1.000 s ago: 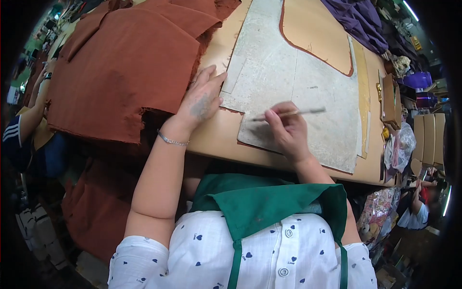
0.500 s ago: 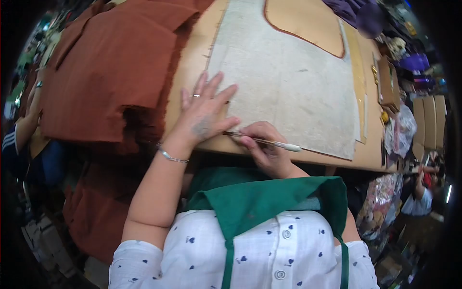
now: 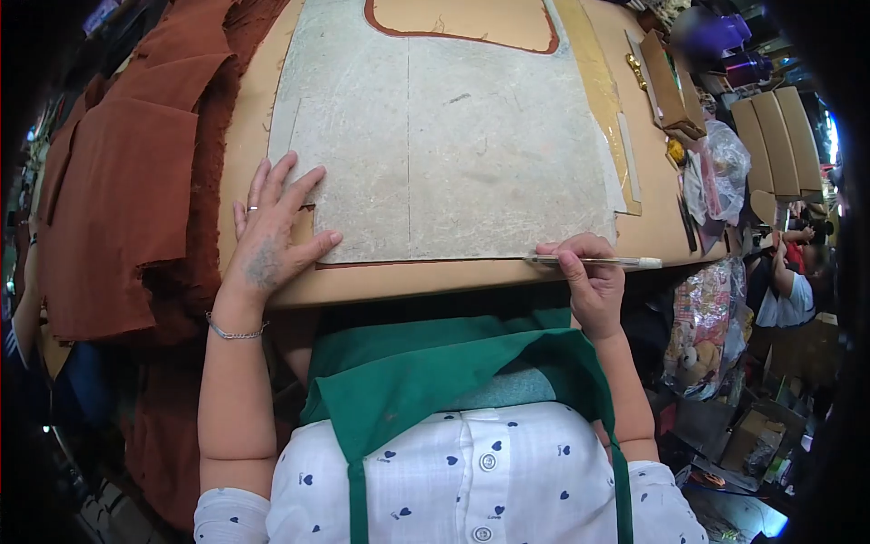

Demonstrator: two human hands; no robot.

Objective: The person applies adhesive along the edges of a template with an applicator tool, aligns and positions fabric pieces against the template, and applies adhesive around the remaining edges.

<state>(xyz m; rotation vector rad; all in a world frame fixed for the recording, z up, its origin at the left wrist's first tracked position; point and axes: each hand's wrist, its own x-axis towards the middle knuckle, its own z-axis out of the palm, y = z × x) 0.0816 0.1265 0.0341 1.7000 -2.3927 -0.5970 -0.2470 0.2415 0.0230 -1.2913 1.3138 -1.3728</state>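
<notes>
A large grey pattern sheet [image 3: 471, 154] lies on the tan table [image 3: 381, 286], with a thin edge of rust-brown cloth [image 3: 390, 264] showing along its near side. My left hand [image 3: 276, 222] rests spread over the sheet's lower left corner, thumb and fingertips on it, and it holds nothing. At the near right corner of the sheet, my right hand [image 3: 594, 281] pinches a slim pen [image 3: 625, 262]. The pen lies almost level, its tip at the sheet's near edge and its pale end to the right.
Stacked rust-brown cloth [image 3: 118, 199] covers the table's left side. On the right are a yellowish strip [image 3: 598, 82], a cardboard box [image 3: 672, 86], plastic bags [image 3: 725, 163] and purple containers [image 3: 722, 36]. Another person [image 3: 787, 290] is at the far right.
The view has shifted, so the sheet appears further left. My right hand has moved with the pen from beside my left hand to the sheet's right corner. My left hand stays at the left corner.
</notes>
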